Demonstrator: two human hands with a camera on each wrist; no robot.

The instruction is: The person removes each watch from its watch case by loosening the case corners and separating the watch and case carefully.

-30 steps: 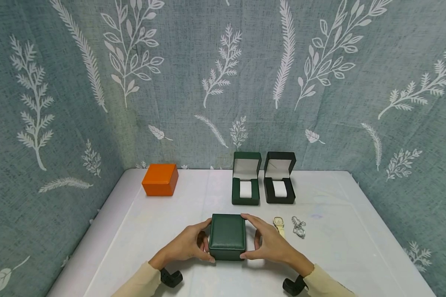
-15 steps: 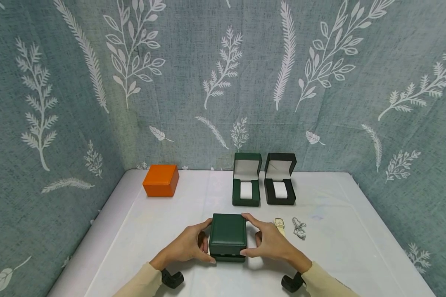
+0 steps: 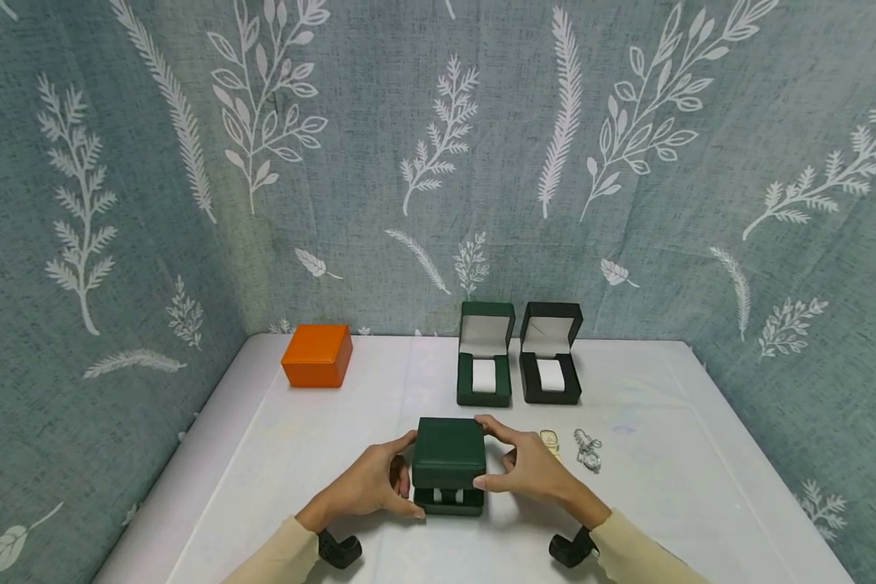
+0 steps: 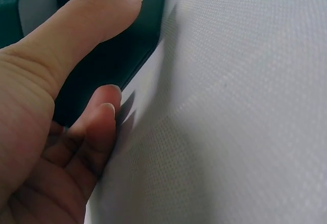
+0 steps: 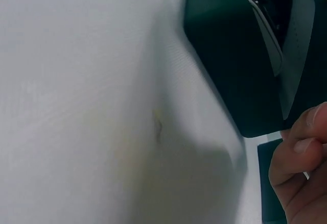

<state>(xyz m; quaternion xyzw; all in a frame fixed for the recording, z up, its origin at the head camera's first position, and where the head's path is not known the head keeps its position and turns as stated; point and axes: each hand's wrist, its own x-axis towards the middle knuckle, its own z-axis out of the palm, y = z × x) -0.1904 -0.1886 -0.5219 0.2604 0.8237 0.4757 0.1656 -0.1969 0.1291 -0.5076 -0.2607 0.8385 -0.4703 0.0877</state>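
A green watch box (image 3: 448, 454) stands on the table between both hands, its lid partly raised at the front. Through the gap show a white cushion (image 3: 439, 494) and a dark band across it. My left hand (image 3: 372, 478) grips the base at its left side, thumb (image 4: 102, 17) on the box's side in the left wrist view. With thumb and fingers, my right hand (image 3: 529, 466) holds the lid by its right side. Right by that hand lies a gold-coloured watch (image 3: 550, 439), partly hidden. A silver-coloured chain watch (image 3: 589, 452) lies farther right.
Along the back of the white table (image 3: 277, 470) stand an orange box (image 3: 317, 355), closed, and two watch boxes with lids up, one green (image 3: 464, 381) and one black (image 3: 530, 381), each holding a white cushion. A leaf-patterned curtain (image 3: 358, 162) rises behind the table.
The green box's lid has tilted up from fully closed, baring the cushion inside. My right hand has risen slightly with the lid, while the left hand has stayed at the base.
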